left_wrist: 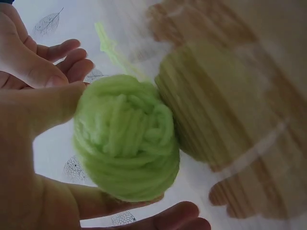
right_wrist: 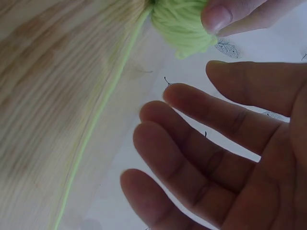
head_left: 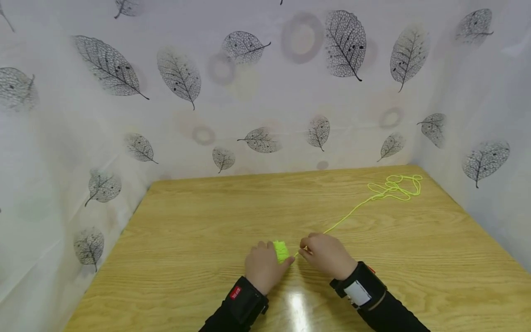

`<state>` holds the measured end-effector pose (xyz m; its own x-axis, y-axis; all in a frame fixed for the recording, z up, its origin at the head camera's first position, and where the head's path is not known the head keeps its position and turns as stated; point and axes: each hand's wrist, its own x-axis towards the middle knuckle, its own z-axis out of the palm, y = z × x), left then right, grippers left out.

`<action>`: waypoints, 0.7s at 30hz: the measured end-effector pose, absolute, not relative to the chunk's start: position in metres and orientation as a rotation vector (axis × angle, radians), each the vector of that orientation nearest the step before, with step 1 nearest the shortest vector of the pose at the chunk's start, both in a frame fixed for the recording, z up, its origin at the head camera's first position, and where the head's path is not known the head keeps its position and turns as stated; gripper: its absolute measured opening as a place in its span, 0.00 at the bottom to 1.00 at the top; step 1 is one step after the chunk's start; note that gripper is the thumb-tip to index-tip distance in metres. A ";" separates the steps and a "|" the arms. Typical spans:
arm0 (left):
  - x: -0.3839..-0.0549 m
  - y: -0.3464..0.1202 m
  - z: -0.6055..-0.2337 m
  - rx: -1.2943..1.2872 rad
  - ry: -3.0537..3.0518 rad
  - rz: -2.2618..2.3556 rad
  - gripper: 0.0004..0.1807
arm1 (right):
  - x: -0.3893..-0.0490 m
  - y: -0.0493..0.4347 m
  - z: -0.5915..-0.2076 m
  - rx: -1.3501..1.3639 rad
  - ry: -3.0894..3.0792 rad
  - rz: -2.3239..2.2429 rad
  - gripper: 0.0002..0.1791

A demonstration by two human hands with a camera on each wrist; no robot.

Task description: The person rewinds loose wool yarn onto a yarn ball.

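Note:
A small ball of neon yellow-green yarn (head_left: 281,251) rests on the table near its front middle. My left hand (head_left: 264,267) grips it from the left; in the left wrist view the thumb and fingers lie around the wound yarn ball (left_wrist: 124,143). Just to the right is my right hand (head_left: 329,255). Seen from the right wrist, this right hand (right_wrist: 216,153) has its fingers loosely bent and apart, with nothing between them. A single yarn strand (right_wrist: 88,127) runs from the ball along the tabletop, past the right fingers.
The strand leads to a loose, looped heap of yarn (head_left: 394,188) at the back right of the wooden table (head_left: 199,221). A pale curtain with leaf prints (head_left: 265,97) encloses the table at the back and both sides.

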<state>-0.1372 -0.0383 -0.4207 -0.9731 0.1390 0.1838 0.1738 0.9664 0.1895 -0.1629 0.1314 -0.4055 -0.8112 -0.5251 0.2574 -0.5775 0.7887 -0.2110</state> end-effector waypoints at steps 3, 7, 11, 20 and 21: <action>-0.138 -0.038 -0.423 -0.278 -2.925 -0.335 0.32 | -0.162 0.131 -0.406 0.871 -2.787 0.414 0.06; -0.140 -0.039 -0.424 -0.376 -2.923 -0.425 0.26 | -0.162 0.130 -0.406 0.868 -2.775 0.415 0.06; -0.144 -0.042 -0.423 -0.477 -2.899 -0.559 0.27 | -0.162 0.131 -0.405 0.885 -2.737 0.428 0.17; -0.145 -0.060 -0.379 -0.630 -2.799 -1.313 0.36 | -0.164 0.134 -0.408 0.981 -2.685 0.687 0.46; -0.143 -0.062 -0.374 -0.645 -2.780 -1.384 0.37 | -0.164 0.134 -0.409 1.006 -2.668 0.706 0.48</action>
